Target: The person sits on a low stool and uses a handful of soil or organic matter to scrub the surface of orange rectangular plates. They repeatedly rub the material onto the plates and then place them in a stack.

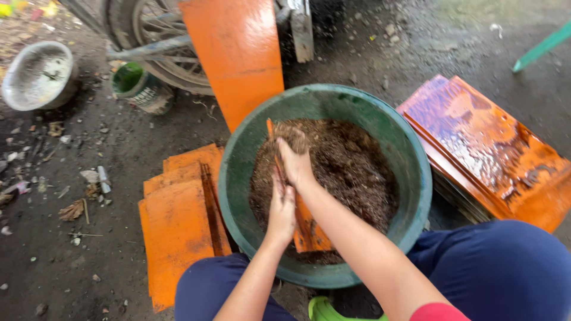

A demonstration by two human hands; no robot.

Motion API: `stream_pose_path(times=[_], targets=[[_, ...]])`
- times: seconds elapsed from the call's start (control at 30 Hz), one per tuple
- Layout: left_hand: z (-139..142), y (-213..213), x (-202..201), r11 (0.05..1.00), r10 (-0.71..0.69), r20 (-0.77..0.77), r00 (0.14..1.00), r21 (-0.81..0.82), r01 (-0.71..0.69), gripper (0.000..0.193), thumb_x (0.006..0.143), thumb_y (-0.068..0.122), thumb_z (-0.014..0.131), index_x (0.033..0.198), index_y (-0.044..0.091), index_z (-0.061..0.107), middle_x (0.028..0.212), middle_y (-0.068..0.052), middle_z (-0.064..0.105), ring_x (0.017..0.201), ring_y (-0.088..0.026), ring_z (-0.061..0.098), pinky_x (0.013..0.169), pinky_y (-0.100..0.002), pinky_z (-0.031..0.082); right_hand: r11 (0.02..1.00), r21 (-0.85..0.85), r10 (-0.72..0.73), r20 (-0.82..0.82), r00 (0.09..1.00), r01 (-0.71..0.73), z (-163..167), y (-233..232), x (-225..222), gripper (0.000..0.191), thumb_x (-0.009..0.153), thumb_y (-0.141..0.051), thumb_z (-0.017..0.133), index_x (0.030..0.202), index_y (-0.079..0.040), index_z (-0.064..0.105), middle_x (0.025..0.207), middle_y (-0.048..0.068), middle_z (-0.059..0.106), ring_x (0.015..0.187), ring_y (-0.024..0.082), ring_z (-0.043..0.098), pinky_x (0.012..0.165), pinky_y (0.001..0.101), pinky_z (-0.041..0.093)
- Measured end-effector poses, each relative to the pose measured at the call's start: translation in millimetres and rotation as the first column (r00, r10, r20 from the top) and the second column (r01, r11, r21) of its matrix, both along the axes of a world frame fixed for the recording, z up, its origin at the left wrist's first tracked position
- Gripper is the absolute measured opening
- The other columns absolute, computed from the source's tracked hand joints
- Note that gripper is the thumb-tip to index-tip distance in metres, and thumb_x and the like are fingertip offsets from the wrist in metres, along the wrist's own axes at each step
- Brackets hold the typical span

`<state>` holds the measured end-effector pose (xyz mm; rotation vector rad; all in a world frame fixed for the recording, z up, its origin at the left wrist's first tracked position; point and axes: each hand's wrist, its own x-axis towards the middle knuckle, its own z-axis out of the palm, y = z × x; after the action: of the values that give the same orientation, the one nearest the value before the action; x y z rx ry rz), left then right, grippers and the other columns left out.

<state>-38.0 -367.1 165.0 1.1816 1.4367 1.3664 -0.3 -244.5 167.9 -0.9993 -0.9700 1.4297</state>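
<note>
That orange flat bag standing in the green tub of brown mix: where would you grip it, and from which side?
Probably grip the orange flat bag by its upper side edge, coming from above. It stands nearly upright in the round green tub, its lower end buried in the brown crumbly mix, so only the top is free. The left hand holds that edge; the right hand is at its mouth.
</note>
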Motion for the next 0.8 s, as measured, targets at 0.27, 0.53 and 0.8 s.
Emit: stream_pose_path(times=[0.27,0.53,0.8], targets=[[28.9,-5.3,-1.5,0.971,-0.141,-0.128,0.982,-0.209,0.112,0.071,0.107,0.025,0.035,0.162,0.007,-0.005,0.172,-0.016,-0.005,0.159,-0.028,0.005,0.125,-0.038,0.014,0.974,-0.199,0.153,0.210,0.966,-0.111,11.2,87.2,-16.3,0.044,0.097,-0.040,0.056,0.126,-0.008,0.064,0.125,0.009,0.066,0.112,0.021,0.061,0.099,0.0419,0.047],[20.9,-11.4,-20.8,0.960,0.016,0.006,1.000,-0.279,-0.014,0.072,0.099,0.018,0.037,0.163,0.015,0.005,0.170,-0.013,0.014,0.155,-0.027,0.021,0.123,-0.038,0.022,0.986,-0.131,0.143,0.318,0.937,-0.106,-127.0,-55.4,44.3,0.054,0.090,-0.037,0.053,0.133,-0.006,0.060,0.128,0.014,0.067,0.122,0.026,0.061,0.104,0.0416,0.049],[9.0,-17.2,-42.6,0.951,0.241,-0.102,0.965,-0.175,-0.256,0.058,0.107,0.024,0.042,0.159,0.006,0.024,0.166,-0.013,0.030,0.152,-0.026,0.032,0.121,-0.038,0.025,0.840,-0.533,0.135,0.385,0.913,0.101,-129.1,-70.1,17.0,0.050,0.094,-0.042,0.062,0.116,0.002,0.073,0.124,0.020,0.077,0.118,0.034,0.071,0.105,0.0412,0.052]])
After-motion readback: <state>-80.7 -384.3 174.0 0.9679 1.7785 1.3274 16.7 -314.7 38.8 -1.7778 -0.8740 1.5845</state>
